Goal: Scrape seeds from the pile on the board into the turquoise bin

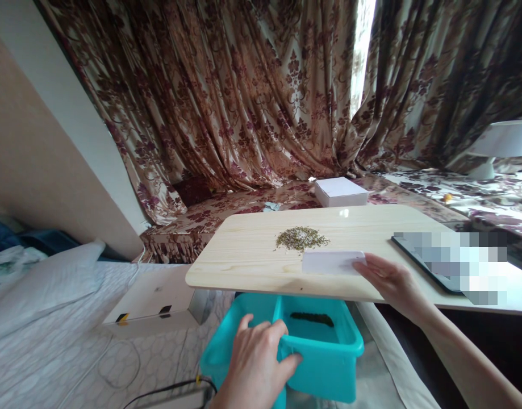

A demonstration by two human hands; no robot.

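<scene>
A loose pile of small green and white grains (302, 238) lies on the pale wooden tabletop (239, 250). My right hand (386, 278) pinches the right end of a flat white plastic card (331, 263), which is on the near side of the pile. Below the table edge is a turquoise bin (322, 366) split by a divider. Dark green material lies in its right compartment. My left hand (261, 355) grips the bin's near rim by the divider, thumb outside and fingers over the inside.
On the table's right side lies a dark tablet-like device (422, 261), partly blurred out. Behind the table sits a white box (341, 192). A white carton (154, 304) rests on the bed at left, with a black cable (167, 387) nearer me. A lamp (505, 139) stands far right.
</scene>
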